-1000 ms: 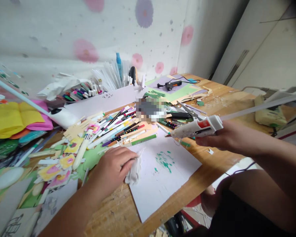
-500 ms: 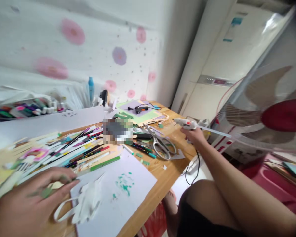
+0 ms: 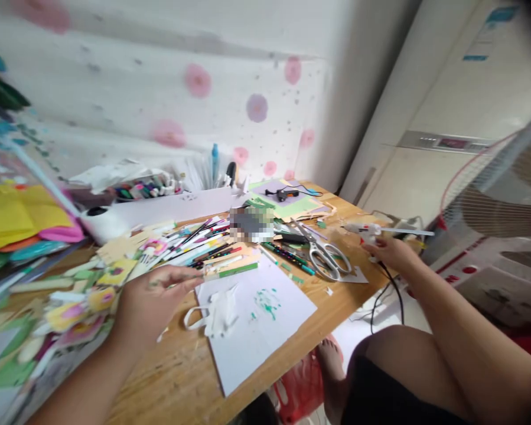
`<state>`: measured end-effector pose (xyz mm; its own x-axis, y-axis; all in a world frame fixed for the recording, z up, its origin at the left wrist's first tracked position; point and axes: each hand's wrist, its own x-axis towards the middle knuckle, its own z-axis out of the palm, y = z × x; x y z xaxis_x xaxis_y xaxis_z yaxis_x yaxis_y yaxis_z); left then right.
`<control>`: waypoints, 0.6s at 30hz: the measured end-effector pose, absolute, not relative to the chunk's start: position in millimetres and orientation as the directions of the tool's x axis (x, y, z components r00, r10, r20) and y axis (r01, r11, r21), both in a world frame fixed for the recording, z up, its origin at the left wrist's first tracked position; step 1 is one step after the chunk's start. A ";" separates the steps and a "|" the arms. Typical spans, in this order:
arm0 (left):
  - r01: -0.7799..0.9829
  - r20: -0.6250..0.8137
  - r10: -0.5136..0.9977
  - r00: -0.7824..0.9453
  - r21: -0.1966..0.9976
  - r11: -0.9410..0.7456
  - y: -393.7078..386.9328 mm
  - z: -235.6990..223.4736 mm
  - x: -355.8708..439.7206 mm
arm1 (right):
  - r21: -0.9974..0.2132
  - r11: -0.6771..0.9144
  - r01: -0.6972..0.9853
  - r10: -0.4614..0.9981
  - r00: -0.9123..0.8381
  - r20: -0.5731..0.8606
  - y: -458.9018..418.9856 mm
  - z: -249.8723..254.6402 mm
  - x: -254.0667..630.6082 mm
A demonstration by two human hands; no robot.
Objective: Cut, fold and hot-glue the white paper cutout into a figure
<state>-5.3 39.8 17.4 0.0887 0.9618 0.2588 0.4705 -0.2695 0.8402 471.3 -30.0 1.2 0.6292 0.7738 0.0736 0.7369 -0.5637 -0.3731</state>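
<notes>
My right hand point(image 3: 391, 254) is wrapped round the handle of a white hot glue gun point(image 3: 363, 228) above the table's right edge. Its nozzle points left, and a long pale glue stick point(image 3: 409, 232) sticks out of its back end. A black cord hangs below the grip. On the left, my left hand point(image 3: 152, 295) is raised over the table with thumb and fingers pinched together; what lies between the tips is too small to make out. Just right of it are a crumpled white strip with a loop point(image 3: 221, 311) and a white sheet point(image 3: 265, 336) with green marks.
Large scissors point(image 3: 325, 260) lie right of several pens. A black glue gun point(image 3: 283, 193) rests on coloured paper at the back. Paper flowers point(image 3: 77, 313) and scraps cover the left side. A fan point(image 3: 504, 218) stands close to my right arm.
The view has swung left, bringing more of the table's left side into sight. My left hand has moved forward, still pinched. My right hand still grips the glue gun.
</notes>
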 end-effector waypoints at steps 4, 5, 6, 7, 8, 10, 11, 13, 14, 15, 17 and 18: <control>0.390 0.165 0.984 0.067 0.903 -0.178 39.9 15.7 0.1 | -0.257 -0.487 0.835 0.841 0.527 0.120 -68.5 14.3 442.9; 0.375 0.151 0.986 0.075 0.912 -0.168 39.9 14.4 0.4 | -0.233 -0.452 0.861 0.844 0.497 0.202 -73.5 15.6 426.8; 0.368 0.146 0.986 0.086 0.915 -0.167 39.6 13.5 0.5 | -0.248 -0.351 0.903 0.873 0.412 0.261 -75.9 16.2 406.8; 0.365 0.147 0.985 0.095 0.915 -0.172 39.2 13.0 0.6 | -0.288 -0.196 0.937 0.915 0.280 0.290 -75.5 16.3 383.6; 0.364 0.148 0.983 0.107 0.914 -0.177 38.8 13.1 0.6 | -0.323 -0.006 0.946 0.953 0.103 0.286 -72.9 16.3 358.1; 0.371 0.159 0.979 0.124 0.908 -0.195 38.5 13.8 -0.3 | -0.321 0.336 0.885 0.925 -0.246 0.290 -63.4 17.0 305.0; 0.379 0.169 0.977 0.129 0.902 -0.206 38.7 14.0 -1.2 | -0.295 0.487 0.822 0.866 -0.413 0.281 -57.6 17.6 279.9; 0.401 0.190 0.973 0.132 0.887 -0.228 40.3 13.3 -3.8 | -0.220 0.656 0.722 0.754 -0.617 0.226 -46.4 17.5 237.3; 0.413 0.202 0.970 0.132 0.879 -0.239 41.7 12.2 -5.3 | -0.162 0.721 0.673 0.691 -0.686 0.228 -41.4 16.1 220.7; 0.423 0.214 0.968 0.134 0.870 -0.251 43.3 10.7 -6.6 | -0.094 0.777 0.622 0.624 -0.745 0.234 -36.9 13.6 207.3; 0.436 0.232 0.961 0.148 0.857 -0.274 46.6 7.0 -8.6 | 0.021 0.816 0.578 0.552 -0.789 0.271 -29.5 5.7 189.0; 0.438 0.236 0.959 0.159 0.853 -0.283 47.8 5.3 -9.1 | 0.060 0.826 0.561 0.527 -0.805 0.272 -26.3 0.8 183.3</control>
